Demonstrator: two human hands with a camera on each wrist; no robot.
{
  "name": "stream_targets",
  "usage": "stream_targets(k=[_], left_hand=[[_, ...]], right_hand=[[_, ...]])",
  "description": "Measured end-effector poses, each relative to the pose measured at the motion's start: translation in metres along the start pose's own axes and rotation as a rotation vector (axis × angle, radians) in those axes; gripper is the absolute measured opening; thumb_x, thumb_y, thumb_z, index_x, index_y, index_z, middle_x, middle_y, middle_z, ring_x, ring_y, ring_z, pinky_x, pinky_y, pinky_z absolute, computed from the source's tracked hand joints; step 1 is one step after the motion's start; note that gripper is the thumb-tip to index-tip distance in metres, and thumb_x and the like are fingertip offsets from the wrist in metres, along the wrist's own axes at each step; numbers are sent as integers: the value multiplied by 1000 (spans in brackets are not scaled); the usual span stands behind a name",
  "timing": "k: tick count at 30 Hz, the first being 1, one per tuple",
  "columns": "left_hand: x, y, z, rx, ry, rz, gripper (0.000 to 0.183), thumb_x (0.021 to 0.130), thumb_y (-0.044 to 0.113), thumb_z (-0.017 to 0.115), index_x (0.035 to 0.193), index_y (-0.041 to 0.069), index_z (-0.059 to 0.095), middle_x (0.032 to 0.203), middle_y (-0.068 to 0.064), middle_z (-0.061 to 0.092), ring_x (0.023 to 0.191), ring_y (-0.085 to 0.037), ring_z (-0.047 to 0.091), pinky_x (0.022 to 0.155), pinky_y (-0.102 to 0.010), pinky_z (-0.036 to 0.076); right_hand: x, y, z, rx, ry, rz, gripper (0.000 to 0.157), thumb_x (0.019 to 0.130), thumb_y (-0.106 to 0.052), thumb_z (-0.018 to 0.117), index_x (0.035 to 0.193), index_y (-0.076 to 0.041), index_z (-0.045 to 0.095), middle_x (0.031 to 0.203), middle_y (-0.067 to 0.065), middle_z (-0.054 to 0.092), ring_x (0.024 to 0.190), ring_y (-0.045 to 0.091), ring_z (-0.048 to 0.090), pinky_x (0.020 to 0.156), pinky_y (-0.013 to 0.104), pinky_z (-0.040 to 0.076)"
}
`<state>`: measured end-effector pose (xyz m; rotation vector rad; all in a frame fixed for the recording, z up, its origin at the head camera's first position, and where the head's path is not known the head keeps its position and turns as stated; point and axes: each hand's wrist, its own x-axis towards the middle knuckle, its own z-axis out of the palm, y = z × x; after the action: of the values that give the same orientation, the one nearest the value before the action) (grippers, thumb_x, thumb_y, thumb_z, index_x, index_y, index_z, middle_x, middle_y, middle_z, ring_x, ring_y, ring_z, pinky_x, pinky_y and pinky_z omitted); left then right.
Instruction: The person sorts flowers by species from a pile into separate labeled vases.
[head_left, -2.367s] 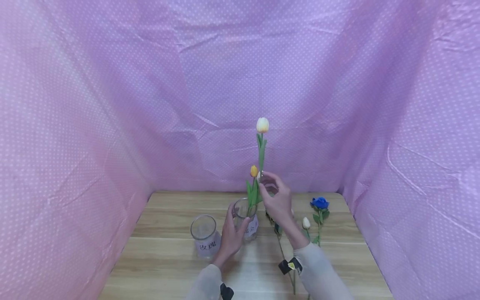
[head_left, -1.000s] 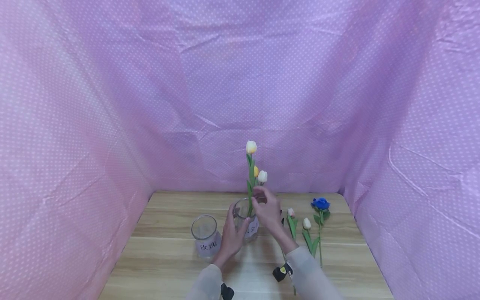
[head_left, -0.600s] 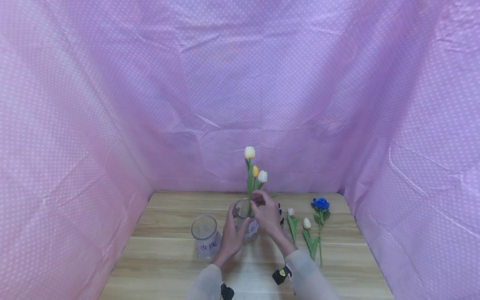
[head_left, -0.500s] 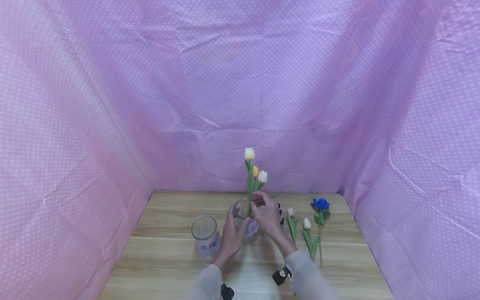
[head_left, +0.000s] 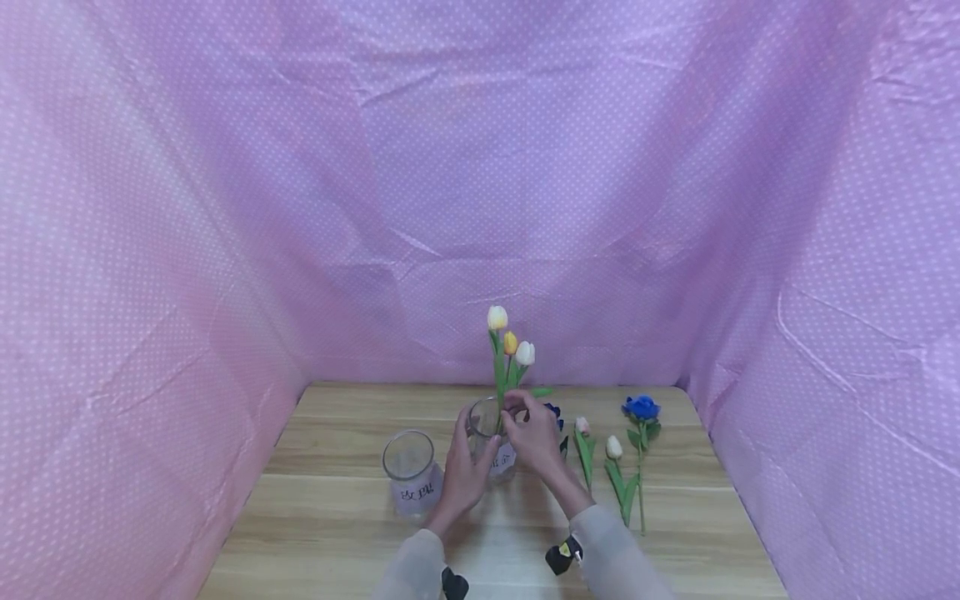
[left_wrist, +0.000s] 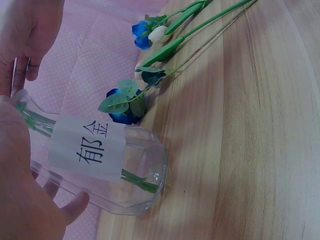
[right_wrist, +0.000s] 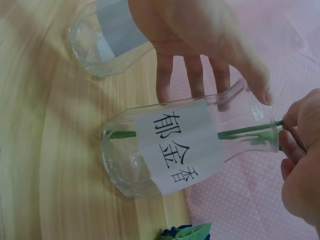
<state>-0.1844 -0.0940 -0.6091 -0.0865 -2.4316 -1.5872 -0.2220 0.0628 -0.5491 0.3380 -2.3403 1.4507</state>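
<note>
My left hand [head_left: 467, 475] holds a clear glass vase [right_wrist: 122, 160] around its upper part, thumb on the near side. The vase bears a white paper label [left_wrist: 87, 147] with dark characters. At the mouth, my right hand [head_left: 534, 435] pinches the green stem of a cream tulip [head_left: 497, 317]. That bloom stands upright, a bit higher than a yellow tulip [head_left: 510, 342] and a white tulip [head_left: 526, 353] in the same vase. Green stems [right_wrist: 245, 132] show through the glass neck.
Left of my left hand stands a second labelled glass vase [head_left: 411, 492]. To the right, a pink tulip [head_left: 582, 427], a white tulip [head_left: 614, 447] and a blue rose [head_left: 641, 407] lie on the wooden table [head_left: 315, 533]. Another blue rose [left_wrist: 127, 107] lies beside the held vase.
The cream tulip has come down and left, its stem sinking into the vase with my right hand. My left hand has kept its place on the vase.
</note>
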Motion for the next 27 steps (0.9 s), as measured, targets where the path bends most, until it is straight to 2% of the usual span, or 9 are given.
stream_targets(k=[4,11,20,27], left_hand=[[1,1,-1,-2,-4,-3,81,112,45,68,178,21,28,170,-22,55,153,-47,57,123,-80,46],[1,1,-1,-10,-9,-7,81,112,45,69,178,22,28,171,-24,53,154,-48,56,123,-80,46],[1,0,0,-8,-11,8,81,112,44,69,178,22,27,170,-25,53,153,-48,56,123,-80,47],[1,0,-1,-11,-12,9,81,112,46,69,178,23,28,170,-24,53,154,-48,56,122,-80,48]], right_hand=[[-1,1,-1,-13,-19,27,31,96,1,83,126,-7,77,104,5,85,92,18,77,87,53,64],[-2,5,1,-42,-8,-2,29,95,2,83,123,-6,77,100,4,85,89,17,76,82,48,63],[-2,4,0,-52,-24,21,27,96,0,84,121,-7,79,100,4,84,92,19,77,84,46,64],[-2,4,0,-79,-26,-6,24,97,-1,83,120,-6,79,100,3,85,91,16,76,84,31,64]])
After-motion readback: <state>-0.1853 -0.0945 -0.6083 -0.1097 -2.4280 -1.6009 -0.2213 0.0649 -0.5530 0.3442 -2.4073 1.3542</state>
